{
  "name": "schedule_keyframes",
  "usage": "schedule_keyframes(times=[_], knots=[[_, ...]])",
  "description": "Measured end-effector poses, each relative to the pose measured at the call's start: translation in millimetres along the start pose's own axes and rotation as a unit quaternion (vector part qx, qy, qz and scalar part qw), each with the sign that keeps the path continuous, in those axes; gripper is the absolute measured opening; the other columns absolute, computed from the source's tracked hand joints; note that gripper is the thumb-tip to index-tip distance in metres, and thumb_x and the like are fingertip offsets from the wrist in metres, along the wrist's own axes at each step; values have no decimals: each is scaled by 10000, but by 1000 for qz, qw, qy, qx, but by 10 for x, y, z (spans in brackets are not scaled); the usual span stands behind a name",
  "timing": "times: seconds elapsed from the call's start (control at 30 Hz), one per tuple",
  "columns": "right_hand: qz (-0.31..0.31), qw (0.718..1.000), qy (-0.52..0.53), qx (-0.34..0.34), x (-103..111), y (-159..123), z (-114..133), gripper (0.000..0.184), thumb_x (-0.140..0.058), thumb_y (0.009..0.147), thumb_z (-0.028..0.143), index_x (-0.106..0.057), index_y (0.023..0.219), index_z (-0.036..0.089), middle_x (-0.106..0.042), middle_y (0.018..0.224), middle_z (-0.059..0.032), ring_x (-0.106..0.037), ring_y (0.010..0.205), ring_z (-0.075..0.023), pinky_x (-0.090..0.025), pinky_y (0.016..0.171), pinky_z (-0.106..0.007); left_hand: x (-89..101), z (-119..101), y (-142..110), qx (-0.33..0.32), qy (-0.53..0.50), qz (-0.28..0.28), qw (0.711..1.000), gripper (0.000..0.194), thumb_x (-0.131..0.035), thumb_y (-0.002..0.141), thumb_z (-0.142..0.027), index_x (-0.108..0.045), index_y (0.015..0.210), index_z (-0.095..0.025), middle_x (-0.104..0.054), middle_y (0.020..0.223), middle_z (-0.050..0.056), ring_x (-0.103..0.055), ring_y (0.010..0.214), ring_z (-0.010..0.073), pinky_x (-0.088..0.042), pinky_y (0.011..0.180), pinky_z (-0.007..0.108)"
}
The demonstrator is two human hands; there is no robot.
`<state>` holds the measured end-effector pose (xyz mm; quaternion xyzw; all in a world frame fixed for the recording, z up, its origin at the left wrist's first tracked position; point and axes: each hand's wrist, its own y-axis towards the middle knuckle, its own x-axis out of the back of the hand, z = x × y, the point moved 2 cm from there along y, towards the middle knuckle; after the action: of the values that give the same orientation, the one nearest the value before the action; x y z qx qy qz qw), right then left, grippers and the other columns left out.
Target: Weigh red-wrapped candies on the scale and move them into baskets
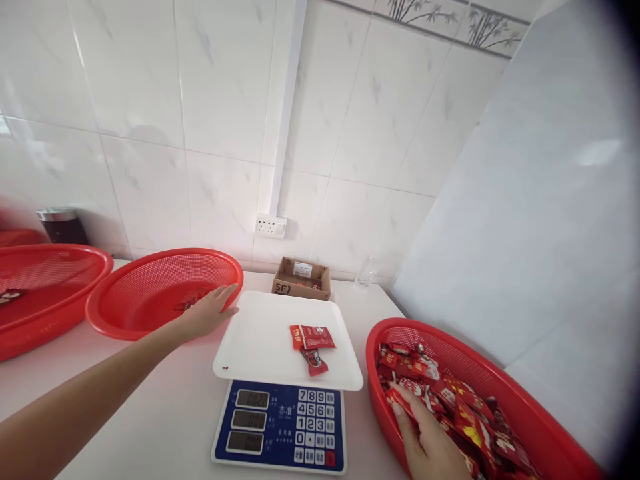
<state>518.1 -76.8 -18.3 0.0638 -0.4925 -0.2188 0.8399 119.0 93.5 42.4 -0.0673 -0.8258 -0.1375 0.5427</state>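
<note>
An electronic scale (280,423) with a blue keypad carries a white weighing tray (260,340). Two red snack packets (313,343) lie on the tray's right side. My left hand (207,310) rests flat and open on the rim of the middle red basket (130,320), fingers stretched toward the tray. My right hand (427,443) reaches into the right red basket (530,417), fingers laid on the pile of red packets (450,400); whether they grip one is hidden.
A third red basket (45,300) sits at far left. A small cardboard box (301,279) and a clear plastic bottle (367,272) stand by the tiled wall, under a socket (271,227). A dark bin (61,225) is at the back left.
</note>
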Motion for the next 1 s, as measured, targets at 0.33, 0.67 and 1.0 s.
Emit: schedule_keyframes(times=[0.33,0.67,1.0], knots=[[19,999,7,-26,33,-14,134,600,-302,844,548,-647,1145,161,-618,1249,-119,-591,1139,-265,-485,945,-403,-583,-1397,177,-280,7,255,926,913,-598,669,-689,-246,1434,-336,-132,1565,81,-75,1426,347,-168,1119,551],[24,1000,-8,-11,13,-22,41,572,-309,858,531,-643,1158,176,-631,1233,-104,-597,1130,-259,-493,938,-393,-776,-1575,344,-264,78,161,948,457,-406,857,-214,-453,1312,-224,-550,1242,120,-482,1104,300,-432,910,449],[20,1000,7,-22,75,-37,197,529,-293,878,488,-636,1166,205,-629,1245,-85,-589,1144,-239,-497,931,-384,-600,-1358,501,-211,10,90,973,447,-369,829,-65,-500,1236,-194,-643,1031,70,-599,953,209,-477,802,302]])
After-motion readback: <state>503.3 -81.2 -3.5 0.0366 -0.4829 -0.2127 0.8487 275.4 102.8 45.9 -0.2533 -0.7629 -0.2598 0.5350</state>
